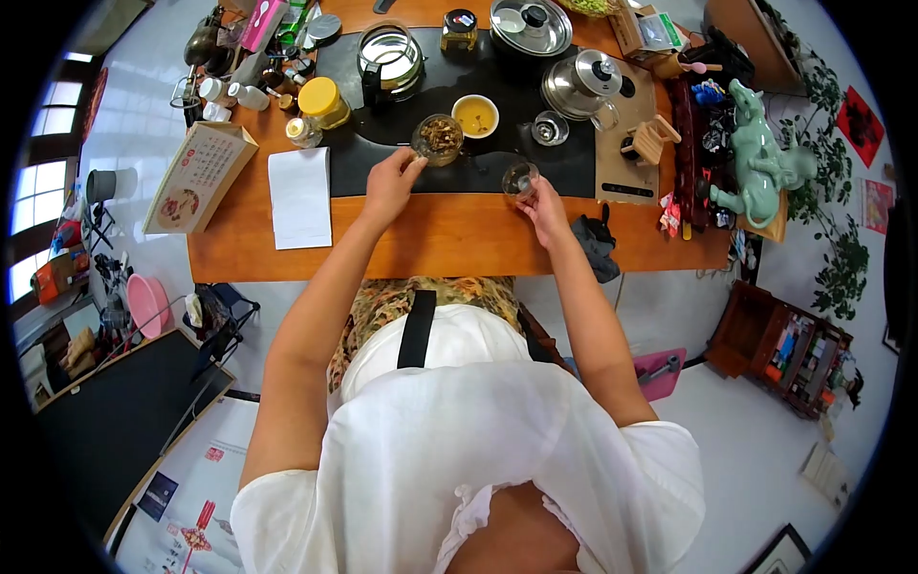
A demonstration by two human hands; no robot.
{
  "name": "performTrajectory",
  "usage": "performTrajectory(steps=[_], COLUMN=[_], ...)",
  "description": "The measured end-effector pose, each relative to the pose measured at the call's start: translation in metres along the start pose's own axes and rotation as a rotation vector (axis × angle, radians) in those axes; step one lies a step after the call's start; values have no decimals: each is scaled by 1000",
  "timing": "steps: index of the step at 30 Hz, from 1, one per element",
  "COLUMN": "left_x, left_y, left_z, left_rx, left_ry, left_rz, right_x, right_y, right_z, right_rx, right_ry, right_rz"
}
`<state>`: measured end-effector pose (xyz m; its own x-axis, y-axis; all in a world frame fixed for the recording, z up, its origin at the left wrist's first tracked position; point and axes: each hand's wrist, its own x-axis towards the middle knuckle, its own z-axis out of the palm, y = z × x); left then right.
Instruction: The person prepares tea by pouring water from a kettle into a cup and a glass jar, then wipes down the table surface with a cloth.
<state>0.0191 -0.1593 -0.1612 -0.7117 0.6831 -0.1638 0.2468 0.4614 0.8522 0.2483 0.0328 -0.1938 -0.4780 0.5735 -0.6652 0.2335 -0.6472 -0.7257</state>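
My left hand (390,185) has its fingers closed at the near rim of a glass bowl of brown tea leaves (439,139) on the black tray (373,172). Just right of that bowl stands a white cup of yellow tea (475,116). Over the tray's front edge, my right hand (543,212) pinches a small clear glass cup (520,179). Another small glass cup (550,128) sits on the tray, below a glass kettle with a steel lid (581,84).
A white notepad (299,198) and a printed box (201,177) lie left of my hands. Behind are a yellow-lidded jar (324,102), a glass pot (390,62) and a steel pan (531,27). Rightward are a dark cloth (596,244) and a green figurine (760,163).
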Motion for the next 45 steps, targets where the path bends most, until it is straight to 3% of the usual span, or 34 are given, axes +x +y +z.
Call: performTrajectory(steps=[8, 11, 15, 18, 25, 32, 45], left_x=[1, 2, 4, 6, 7, 10, 15], left_y=[-7, -11, -15, -19, -22, -18, -18], left_z=[2, 2, -1, -2, -1, -3, -10], left_rx=[36, 67, 97, 121, 115, 99, 130], left_ry=[-3, 20, -2, -1, 12, 18, 13], left_rz=[-21, -25, -79, -94, -81, -56, -79], right_x=[11, 31, -10, -1, 52, 79, 95], right_y=[9, 25, -18, -49, -83, -87, -87], right_z=[-16, -34, 3, 31, 80, 98, 100], right_rx=[-106, -561, -1148, -1289, -1568, -1668, -1684], right_ry=[81, 283, 411, 244, -86, -209, -270], right_rz=[-46, -149, -836, -1013, -1048, -963, -1015])
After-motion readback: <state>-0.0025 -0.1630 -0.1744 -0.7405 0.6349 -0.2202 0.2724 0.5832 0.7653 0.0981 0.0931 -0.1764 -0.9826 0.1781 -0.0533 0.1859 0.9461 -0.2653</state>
